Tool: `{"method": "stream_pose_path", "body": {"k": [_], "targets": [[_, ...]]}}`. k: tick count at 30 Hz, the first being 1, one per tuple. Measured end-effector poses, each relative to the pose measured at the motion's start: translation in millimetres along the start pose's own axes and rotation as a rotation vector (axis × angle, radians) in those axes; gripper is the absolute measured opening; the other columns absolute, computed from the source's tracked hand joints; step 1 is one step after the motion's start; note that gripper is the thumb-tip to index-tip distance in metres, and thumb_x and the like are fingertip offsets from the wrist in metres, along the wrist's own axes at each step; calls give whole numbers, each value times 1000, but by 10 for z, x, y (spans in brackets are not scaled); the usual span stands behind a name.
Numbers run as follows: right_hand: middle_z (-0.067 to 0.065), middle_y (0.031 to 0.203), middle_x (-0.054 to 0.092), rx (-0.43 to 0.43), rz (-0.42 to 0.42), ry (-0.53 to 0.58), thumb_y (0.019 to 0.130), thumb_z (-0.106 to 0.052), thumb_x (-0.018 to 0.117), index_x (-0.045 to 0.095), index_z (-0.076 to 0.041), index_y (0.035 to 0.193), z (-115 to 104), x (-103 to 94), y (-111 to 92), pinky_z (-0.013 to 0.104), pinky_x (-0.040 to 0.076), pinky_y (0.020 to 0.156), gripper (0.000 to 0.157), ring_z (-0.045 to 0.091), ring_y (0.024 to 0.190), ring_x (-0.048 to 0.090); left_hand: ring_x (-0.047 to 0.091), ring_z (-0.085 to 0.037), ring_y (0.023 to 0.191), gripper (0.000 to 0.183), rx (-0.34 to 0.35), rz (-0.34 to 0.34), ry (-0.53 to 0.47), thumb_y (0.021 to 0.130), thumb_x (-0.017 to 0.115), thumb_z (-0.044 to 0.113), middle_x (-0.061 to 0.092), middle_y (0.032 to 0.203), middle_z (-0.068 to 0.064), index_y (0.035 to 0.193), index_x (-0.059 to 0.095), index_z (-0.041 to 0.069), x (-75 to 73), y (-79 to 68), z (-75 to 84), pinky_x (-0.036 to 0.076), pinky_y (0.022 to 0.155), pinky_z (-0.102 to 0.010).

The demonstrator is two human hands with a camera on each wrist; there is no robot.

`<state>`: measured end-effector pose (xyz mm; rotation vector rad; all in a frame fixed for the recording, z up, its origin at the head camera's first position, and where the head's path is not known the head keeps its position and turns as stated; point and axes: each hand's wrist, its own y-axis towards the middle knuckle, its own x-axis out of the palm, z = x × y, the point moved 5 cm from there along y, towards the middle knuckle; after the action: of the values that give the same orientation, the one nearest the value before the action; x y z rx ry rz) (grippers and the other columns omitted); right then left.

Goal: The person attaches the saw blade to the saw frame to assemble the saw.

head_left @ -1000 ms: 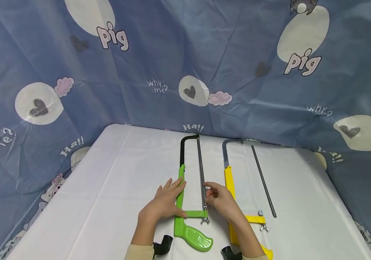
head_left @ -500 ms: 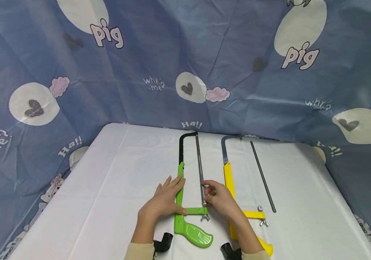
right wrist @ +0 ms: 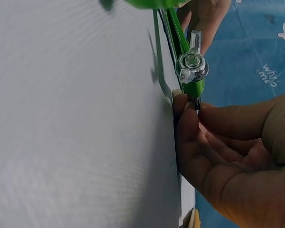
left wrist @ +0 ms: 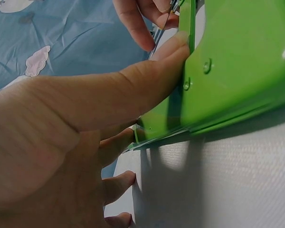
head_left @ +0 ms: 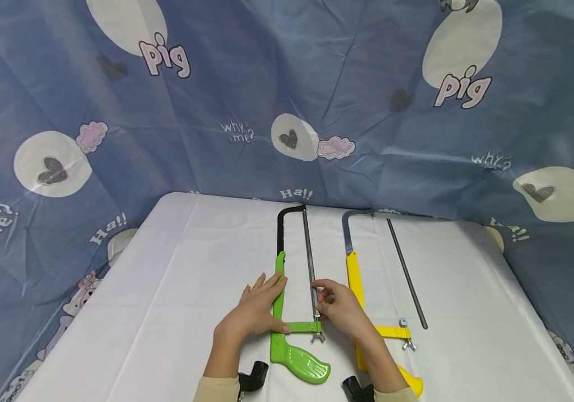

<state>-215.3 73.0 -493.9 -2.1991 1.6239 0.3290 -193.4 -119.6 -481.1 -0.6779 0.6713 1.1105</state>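
A green hacksaw (head_left: 301, 364) lies flat on the white-covered table, its black front frame pointing away. My left hand (head_left: 253, 314) rests spread across its green spine, fingers fairly straight, and the thumb (left wrist: 133, 90) presses where the crossbar meets the spine. A dark hacksaw blade (head_left: 309, 251) runs along the saw's right side, from the far frame tip to the crossbar. Close to the crossbar, my right hand (head_left: 342, 310) pinches the blade's near end between thumb and fingers. Just beyond that pinch, a metal wing nut (right wrist: 192, 66) sits at the crossbar's end. The fingers partly hide the blade's end.
To the right lies a yellow hacksaw (head_left: 355, 285), partly under my right forearm, with its own wing nut (head_left: 409, 345). Farther right is a loose dark blade (head_left: 407, 273). A blue patterned cloth (head_left: 216, 100) hangs behind the white tabletop (head_left: 191, 268).
The head view has shifted slightly. Both hands keep nearly the same places on the green hacksaw and its blade.
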Motion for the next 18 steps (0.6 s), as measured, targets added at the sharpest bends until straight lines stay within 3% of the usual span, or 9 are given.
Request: {"method": "stream_pose_path", "body": {"k": [9,18], "targets": [[9,84,57,-34,-14,-17,86,12,60,62,-1,125,42,4,-7,29,59,61,42,16,70,57,12,-40,155,104,-4,-15,-8,67,91,33,26,165,-7,154,38,11,9,-21,6,9,121,-68],[10,85,57,-41,-53,-5,86,14,61,62,-1,127,18,-17,-5,28,60,62,43,17,72,57,11,-38,155,116,3,-55,16,59,94,40,23,166,-5,155,35,13,-5,-17,-13,10,122,-66]]}}
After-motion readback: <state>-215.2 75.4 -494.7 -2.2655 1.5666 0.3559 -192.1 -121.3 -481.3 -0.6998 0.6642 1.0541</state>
